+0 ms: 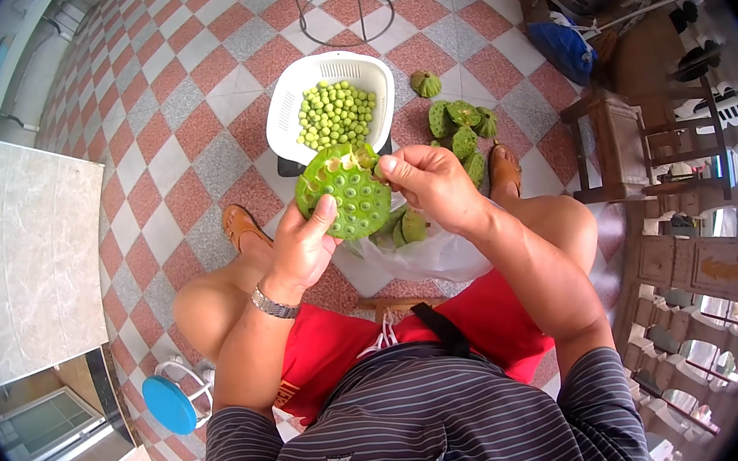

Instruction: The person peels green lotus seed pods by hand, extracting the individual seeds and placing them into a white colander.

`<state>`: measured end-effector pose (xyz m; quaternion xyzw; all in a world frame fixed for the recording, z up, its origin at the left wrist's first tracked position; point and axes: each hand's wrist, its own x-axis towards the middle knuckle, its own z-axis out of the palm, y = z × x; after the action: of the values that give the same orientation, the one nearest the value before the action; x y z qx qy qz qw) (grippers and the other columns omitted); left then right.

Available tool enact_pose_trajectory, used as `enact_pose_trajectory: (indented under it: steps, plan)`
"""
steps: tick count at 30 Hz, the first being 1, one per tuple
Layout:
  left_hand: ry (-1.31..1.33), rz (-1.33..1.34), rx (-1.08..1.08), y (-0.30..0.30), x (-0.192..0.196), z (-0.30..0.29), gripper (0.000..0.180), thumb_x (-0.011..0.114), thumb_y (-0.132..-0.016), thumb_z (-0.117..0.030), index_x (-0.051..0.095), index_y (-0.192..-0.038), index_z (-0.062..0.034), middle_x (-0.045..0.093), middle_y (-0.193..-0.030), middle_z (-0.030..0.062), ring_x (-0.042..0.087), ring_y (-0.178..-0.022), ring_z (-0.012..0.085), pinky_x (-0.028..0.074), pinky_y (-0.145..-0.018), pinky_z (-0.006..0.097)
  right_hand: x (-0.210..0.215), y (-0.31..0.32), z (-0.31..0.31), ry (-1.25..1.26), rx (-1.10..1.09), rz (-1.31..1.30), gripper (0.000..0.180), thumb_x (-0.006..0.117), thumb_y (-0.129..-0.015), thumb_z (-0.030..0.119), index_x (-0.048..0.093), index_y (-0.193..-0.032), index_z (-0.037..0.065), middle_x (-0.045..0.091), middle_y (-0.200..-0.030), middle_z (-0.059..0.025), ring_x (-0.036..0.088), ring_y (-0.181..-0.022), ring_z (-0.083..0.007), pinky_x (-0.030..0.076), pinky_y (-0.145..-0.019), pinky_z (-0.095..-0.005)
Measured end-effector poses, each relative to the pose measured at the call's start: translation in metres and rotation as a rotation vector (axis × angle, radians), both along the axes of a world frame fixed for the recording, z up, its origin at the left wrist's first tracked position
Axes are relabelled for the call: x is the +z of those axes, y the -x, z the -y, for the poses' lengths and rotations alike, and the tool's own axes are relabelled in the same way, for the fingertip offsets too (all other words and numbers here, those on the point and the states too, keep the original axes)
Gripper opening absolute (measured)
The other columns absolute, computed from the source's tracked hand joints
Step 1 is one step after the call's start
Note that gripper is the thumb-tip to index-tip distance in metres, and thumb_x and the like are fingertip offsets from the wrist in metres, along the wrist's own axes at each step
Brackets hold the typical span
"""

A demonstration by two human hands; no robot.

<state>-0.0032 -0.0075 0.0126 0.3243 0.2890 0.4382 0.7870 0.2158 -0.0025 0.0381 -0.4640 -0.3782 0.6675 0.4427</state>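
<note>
A round green lotus seed pod (354, 197) is held up in front of me, its flat face dotted with seeds. My left hand (298, 243) grips it from the lower left, thumb pressed on the face. At the pod's upper right edge, where the rim is torn, my right hand (427, 183) pinches with thumb and forefinger; what sits between those fingertips is too small to make out. Just beyond the pod stands a white plastic basket (280, 104) with many loose green lotus seeds (337, 111) in it.
Several lotus pods (462, 115) lie on the checkered floor right of the basket. Below my hands a clear plastic bag (426, 256) holds more pods. A wire stand (348, 43) stands beyond; a wooden chair (605, 144) is at right, a blue-topped stool (169, 404) at left.
</note>
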Motion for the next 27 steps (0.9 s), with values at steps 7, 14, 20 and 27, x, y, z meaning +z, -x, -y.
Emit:
enact_pose_trajectory:
  steps: [7,14,20,27]
  plan:
    - [0.190,0.118,0.077,0.006,-0.007,-0.004,0.048,0.053,-0.104,-0.017,0.040,-0.148,-0.0050,0.054,-0.143,0.0116,0.054,-0.130,0.0269,0.044,-0.110,0.047,0.018,-0.003,-0.004,0.173,-0.208,-0.485,0.017,0.057,-0.096,0.019,0.064,-0.092,0.004,0.060,-0.073,-0.0002,0.046,-0.058,-0.0064,0.033,-0.049,-0.0215]
    - [0.201,0.176,0.090,0.007,-0.001,-0.006,0.049,0.052,-0.101,-0.010,0.040,-0.148,-0.0039,0.054,-0.143,0.0145,0.054,-0.130,0.0292,0.045,-0.110,0.047,-0.003,-0.002,0.001,0.071,-0.030,0.074,0.015,0.066,-0.098,0.020,0.065,-0.095,0.005,0.060,-0.077,0.0012,0.051,-0.069,-0.0049,0.038,-0.054,-0.0225]
    - [0.124,0.144,0.070,0.003,0.000,-0.002,0.050,0.052,-0.100,-0.009,0.040,-0.148,-0.0024,0.054,-0.142,0.0154,0.055,-0.129,0.0296,0.045,-0.109,0.047,-0.013,0.008,0.009,-0.223,0.086,0.302,0.028,0.066,-0.098,0.024,0.069,-0.100,-0.004,0.066,-0.077,-0.0030,0.057,-0.070,-0.0074,0.049,-0.062,-0.0276]
    - [0.153,-0.080,-0.080,0.019,0.006,-0.010,0.049,0.057,-0.100,-0.012,0.043,-0.145,-0.0019,0.057,-0.137,0.0145,0.059,-0.124,0.0260,0.052,-0.102,0.045,-0.007,0.001,0.007,-0.217,0.148,0.398,0.025,0.063,-0.097,0.023,0.068,-0.092,-0.002,0.063,-0.070,-0.0037,0.057,-0.060,-0.0092,0.048,-0.054,-0.0293]
